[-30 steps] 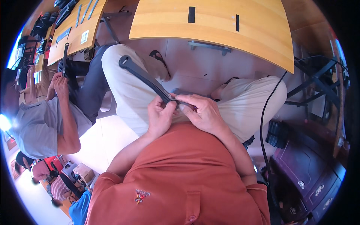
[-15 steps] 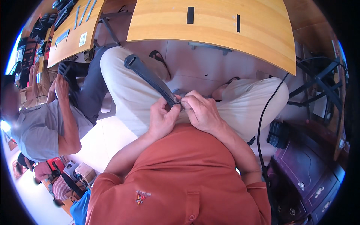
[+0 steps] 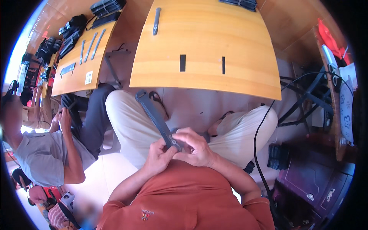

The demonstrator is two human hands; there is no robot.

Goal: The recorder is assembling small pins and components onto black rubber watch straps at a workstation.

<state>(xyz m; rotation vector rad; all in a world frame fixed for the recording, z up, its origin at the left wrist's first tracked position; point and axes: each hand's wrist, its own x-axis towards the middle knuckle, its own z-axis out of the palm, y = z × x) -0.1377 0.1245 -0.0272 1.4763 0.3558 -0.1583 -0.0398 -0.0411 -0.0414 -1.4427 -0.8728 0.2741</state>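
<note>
A long dark grey strap [image 3: 155, 114] slants up and to the left from my hands, over my lap. Its far end is rounded and has a slot in it. Close to my fingers, a small round metallic spot shows on its near end. My left hand [image 3: 158, 156] pinches this near end between thumb and fingers. On the other side, my right hand [image 3: 196, 148] has its thumb and bent fingers at the same end. The very tip of the strap is partly covered by my fingers.
Ahead stands a wooden table [image 3: 207, 42] bearing a similar grey strap [image 3: 156, 22], two black strips and dark stacked pieces. Another table [image 3: 76, 78] with straps is at left, beside a seated person [image 3: 42, 157]. A black cable [image 3: 256, 142] hangs at right, near a purple cabinet [image 3: 306, 180].
My view has tipped upward, bringing more of the table in. The strap has turned to show its broad face, and my right hand's fingers have shifted and spread somewhat around its near end.
</note>
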